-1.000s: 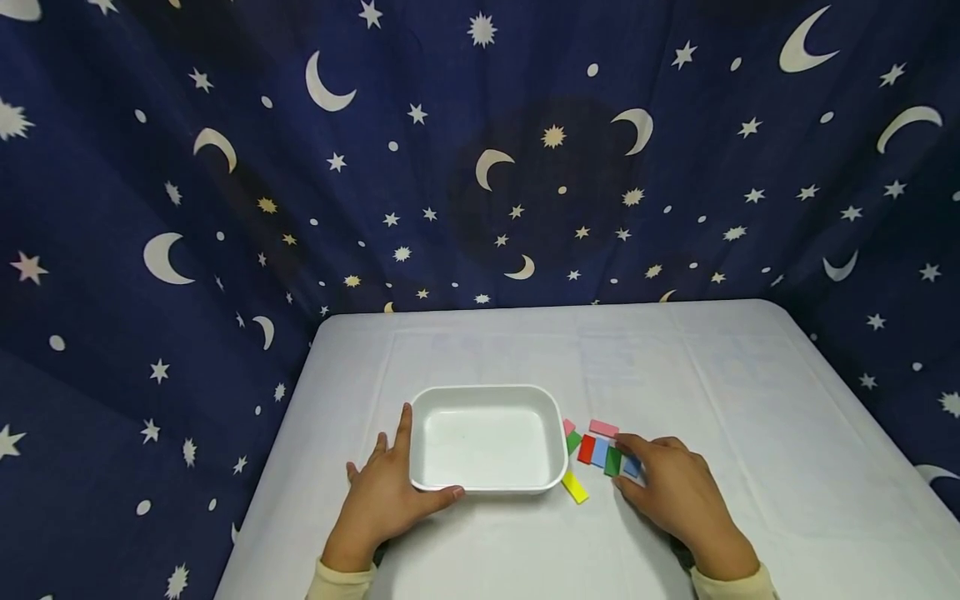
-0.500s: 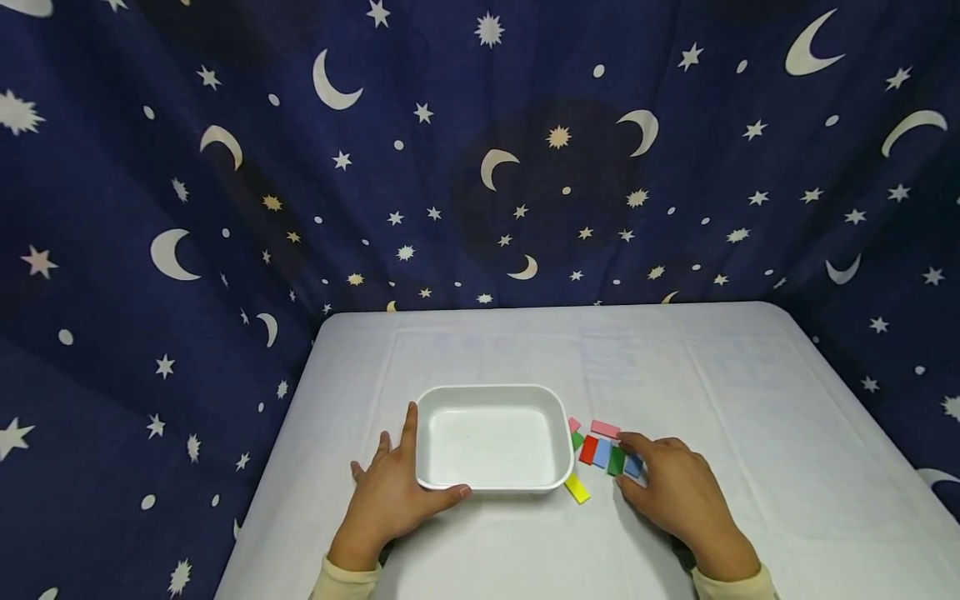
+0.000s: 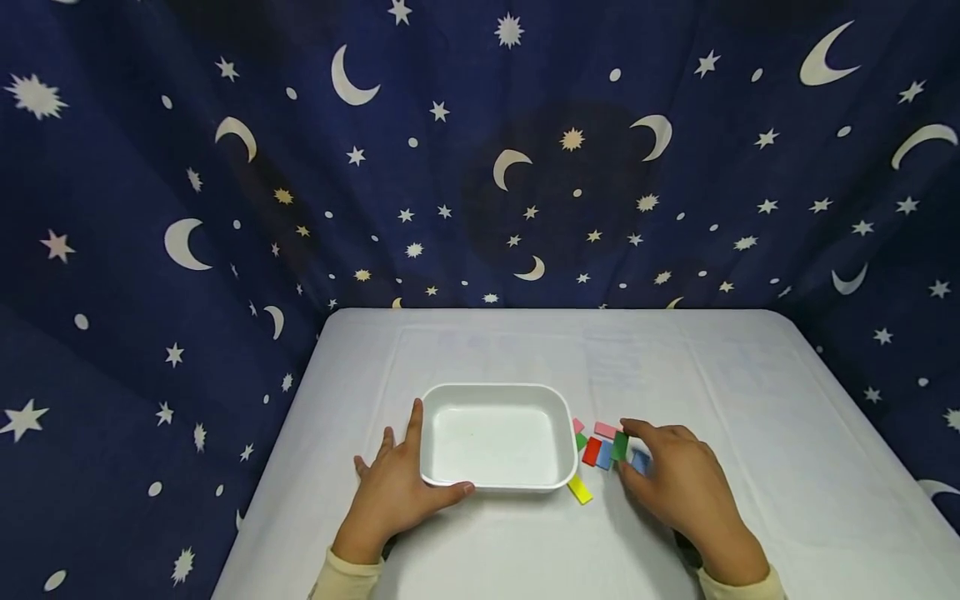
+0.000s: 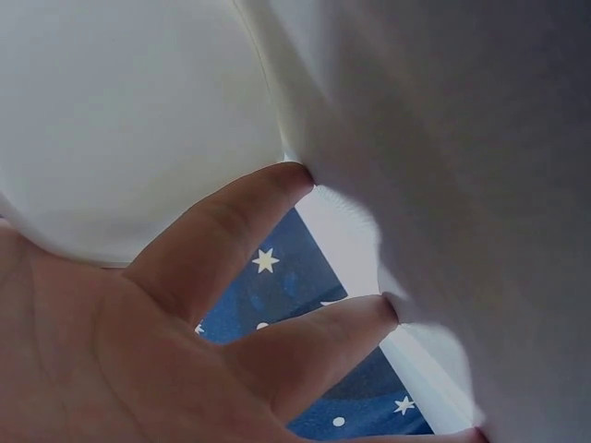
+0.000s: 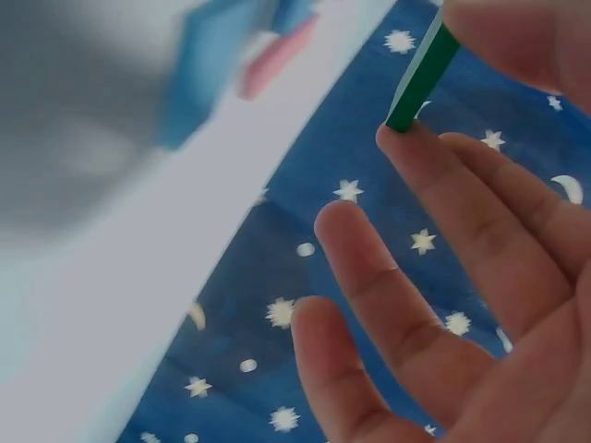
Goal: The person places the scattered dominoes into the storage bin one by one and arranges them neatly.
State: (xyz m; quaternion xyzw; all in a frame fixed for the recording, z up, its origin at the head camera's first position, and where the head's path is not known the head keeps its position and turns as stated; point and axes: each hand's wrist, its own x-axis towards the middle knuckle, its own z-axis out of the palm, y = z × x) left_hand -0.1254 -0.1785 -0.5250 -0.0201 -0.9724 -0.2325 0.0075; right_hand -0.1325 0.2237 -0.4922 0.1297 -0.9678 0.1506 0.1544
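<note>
white table [image 3: 720,392], starry navy curtain [image 3: 150,167]

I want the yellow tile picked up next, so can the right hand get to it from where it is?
Probably yes. The yellow tile lies flat by the tray's near corner, nothing on it, close to the right hand. But that hand pinches a green tile, so it would need to drop that first.
</note>
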